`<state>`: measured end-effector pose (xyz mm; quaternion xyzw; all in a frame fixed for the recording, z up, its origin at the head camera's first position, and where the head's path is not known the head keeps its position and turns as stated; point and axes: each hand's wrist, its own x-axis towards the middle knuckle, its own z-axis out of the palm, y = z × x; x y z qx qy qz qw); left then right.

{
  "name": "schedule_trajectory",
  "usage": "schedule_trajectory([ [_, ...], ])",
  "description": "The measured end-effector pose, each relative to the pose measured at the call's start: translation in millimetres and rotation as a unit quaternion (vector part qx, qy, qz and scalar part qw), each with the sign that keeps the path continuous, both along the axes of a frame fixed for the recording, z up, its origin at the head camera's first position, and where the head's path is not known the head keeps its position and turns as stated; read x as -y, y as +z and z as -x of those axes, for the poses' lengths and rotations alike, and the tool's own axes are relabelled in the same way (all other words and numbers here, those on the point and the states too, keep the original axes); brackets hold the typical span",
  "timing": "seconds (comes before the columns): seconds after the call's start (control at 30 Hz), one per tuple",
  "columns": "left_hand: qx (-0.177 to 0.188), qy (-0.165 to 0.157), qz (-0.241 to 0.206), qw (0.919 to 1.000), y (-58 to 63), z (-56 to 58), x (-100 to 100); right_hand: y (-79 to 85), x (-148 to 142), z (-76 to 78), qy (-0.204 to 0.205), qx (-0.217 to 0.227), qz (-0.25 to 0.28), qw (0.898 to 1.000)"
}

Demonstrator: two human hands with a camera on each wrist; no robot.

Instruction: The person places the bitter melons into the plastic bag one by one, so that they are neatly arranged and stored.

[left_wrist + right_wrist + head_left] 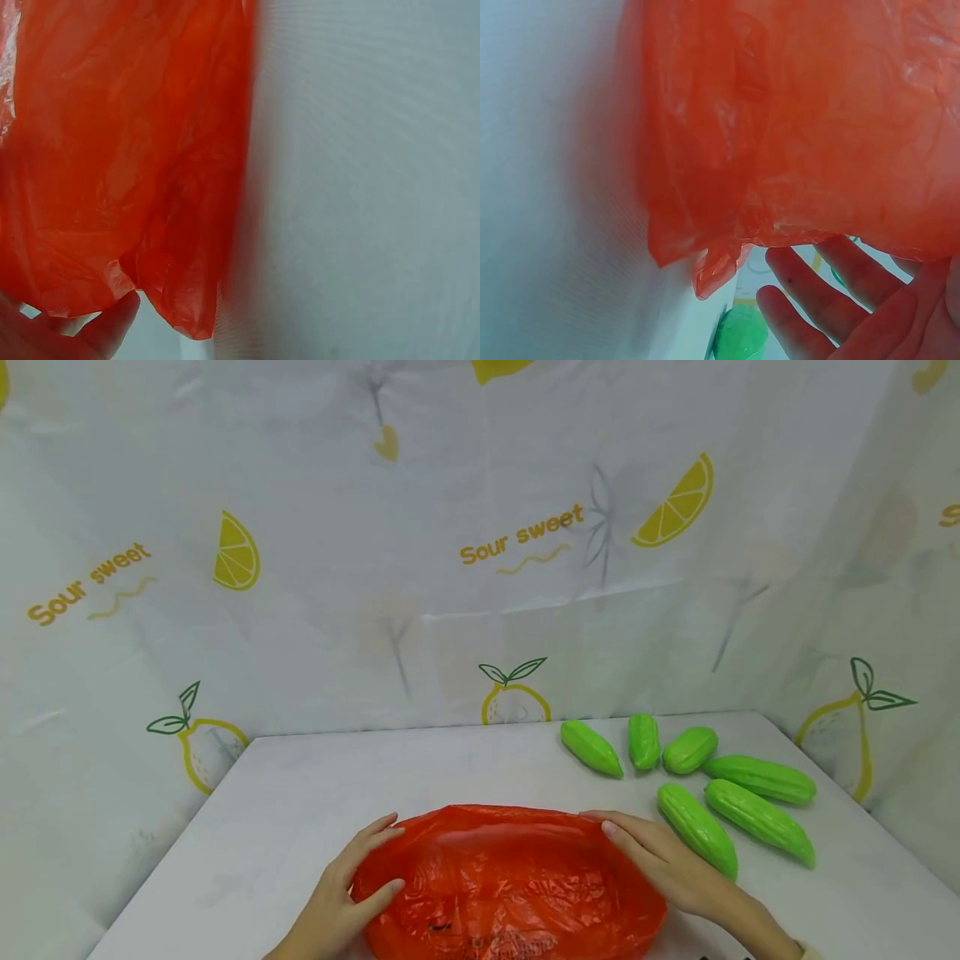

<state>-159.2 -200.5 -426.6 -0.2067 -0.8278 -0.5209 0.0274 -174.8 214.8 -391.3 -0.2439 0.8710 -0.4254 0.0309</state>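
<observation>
A red plastic bag [510, 885] lies spread wide at the front of the white table, crinkled and glossy, with dark print low on it. My left hand [341, 881] cups its left side, the thumb over the red film and the fingertips along the back rim. On the opposite side, my right hand [667, 860] rests against the bag's upper right edge. In the right wrist view its fingers [817, 292] are spread and nearly straight under the red film [817, 135]. The left wrist view has the fingertips [112, 322] touching the bag's edge [180, 300].
Several bright green, ridged, cucumber-like vegetables lie at the right and back right of the table, among them one [697, 831] close beside my right hand. Behind the white tabletop [300, 793] hangs a pale curtain [337, 635] printed with lemons.
</observation>
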Motion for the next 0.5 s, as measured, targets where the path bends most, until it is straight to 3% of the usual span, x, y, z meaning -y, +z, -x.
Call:
schedule_trajectory([
  [0.07, -0.035, -0.002, 0.021, 0.9992, 1.1, -0.3, 0.0, 0.0, 0.1, -0.1, -0.004, 0.0, -0.004, 1.0],
  [0.1, -0.026, -0.007, 0.023, 0.9994, 1.6, -0.2, 0.1, -0.1, 0.5, -0.1, -0.008, 0.002, -0.004, 1.0],
  [0.2, 0.064, -0.017, 0.001, 0.9978, 3.4, 0.9, 0.9, -0.7, 1.1, -0.4, -0.014, 0.003, -0.002, 1.0],
  [0.33, 0.188, -0.029, -0.067, 0.9794, 3.7, 2.3, 2.3, -0.9, 1.4, -1.7, -0.013, -0.006, -0.008, 1.0],
  [0.4, 0.213, -0.035, -0.086, 0.9725, 3.0, 2.5, 2.6, -0.2, 1.3, -2.7, -0.018, -0.009, -0.014, 1.0],
  [0.5, 0.215, -0.036, -0.083, 0.9724, 2.3, 2.6, 2.5, 2.7, 1.3, -3.8, -0.031, -0.011, -0.02, 0.999],
])
